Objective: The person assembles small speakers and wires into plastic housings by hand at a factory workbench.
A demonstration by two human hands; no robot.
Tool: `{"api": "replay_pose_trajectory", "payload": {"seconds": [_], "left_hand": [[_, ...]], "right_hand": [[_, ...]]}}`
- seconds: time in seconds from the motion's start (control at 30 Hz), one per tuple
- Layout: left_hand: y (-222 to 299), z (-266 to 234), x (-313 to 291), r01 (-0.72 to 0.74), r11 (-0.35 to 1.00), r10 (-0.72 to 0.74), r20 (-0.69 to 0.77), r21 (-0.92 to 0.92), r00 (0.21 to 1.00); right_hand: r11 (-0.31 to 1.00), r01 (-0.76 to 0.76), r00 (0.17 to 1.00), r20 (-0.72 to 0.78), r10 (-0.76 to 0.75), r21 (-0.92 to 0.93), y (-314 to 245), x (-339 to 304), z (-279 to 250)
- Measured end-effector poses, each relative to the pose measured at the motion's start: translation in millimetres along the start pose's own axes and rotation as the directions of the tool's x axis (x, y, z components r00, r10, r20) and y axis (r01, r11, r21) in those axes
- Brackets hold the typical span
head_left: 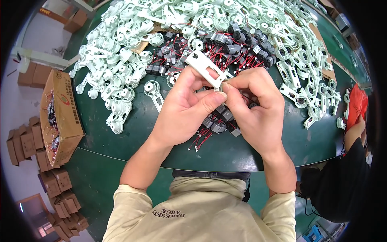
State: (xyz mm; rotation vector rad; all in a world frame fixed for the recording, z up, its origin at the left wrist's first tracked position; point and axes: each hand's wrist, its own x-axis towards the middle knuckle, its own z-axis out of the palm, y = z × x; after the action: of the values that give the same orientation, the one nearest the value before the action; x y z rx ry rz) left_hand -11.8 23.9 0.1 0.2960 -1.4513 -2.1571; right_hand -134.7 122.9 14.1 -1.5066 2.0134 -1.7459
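Observation:
My left hand (pixel 175 113) grips a white plastic housing (pixel 199 64) with a long rectangular slot, tilted up to the left above the table. At the housing's lower end, the thumb and fingertips of my right hand (pixel 260 109) are pinched together. What sits between them is too small to make out. Under my hands lie several small grey motors (pixel 217 126) with red and black wires ending in white plugs. Behind them spreads a larger heap of the same motors (pixel 231 48). A loose pale green housing (pixel 152 88) with a round cup rests left of my left hand.
Pale green housings (pixel 117 52) are heaped across the far and left table; more housings (pixel 300 80) lie at right. A cardboard box (pixel 66 117) of wired motors stands beyond the left edge. At right, another person's hand (pixel 356 130) holds a red bag (pixel 358 103).

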Motion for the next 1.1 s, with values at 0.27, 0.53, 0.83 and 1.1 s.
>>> {"api": "replay_pose_trajectory", "payload": {"seconds": [0.27, 0.53, 0.83, 1.1], "left_hand": [[6.0, -9.7, 1.9, -0.042, 0.999, 0.040, -0.132, -0.014, 0.990], [18.1, -17.3, 4.5, -0.111, 0.991, 0.126, -0.228, 0.077, 0.965], [18.6, -6.7, 4.2, -0.120, 0.988, 0.137, -0.191, 0.099, 0.972], [6.4, -9.1, 1.9, -0.071, 0.991, 0.081, -0.093, 0.113, 0.992]], "right_hand": [[0.981, -0.175, 0.965, 0.213, 0.154, 0.084, -3.2, 2.6, -9.1], [0.994, -0.087, 0.982, 0.164, 0.096, -0.059, 0.0, 1.8, -11.7], [0.983, -0.178, 0.959, 0.216, 0.185, -0.050, -1.8, 4.1, -17.7], [0.994, -0.083, 0.973, 0.208, 0.096, -0.071, -3.4, 3.4, -15.1]]}}
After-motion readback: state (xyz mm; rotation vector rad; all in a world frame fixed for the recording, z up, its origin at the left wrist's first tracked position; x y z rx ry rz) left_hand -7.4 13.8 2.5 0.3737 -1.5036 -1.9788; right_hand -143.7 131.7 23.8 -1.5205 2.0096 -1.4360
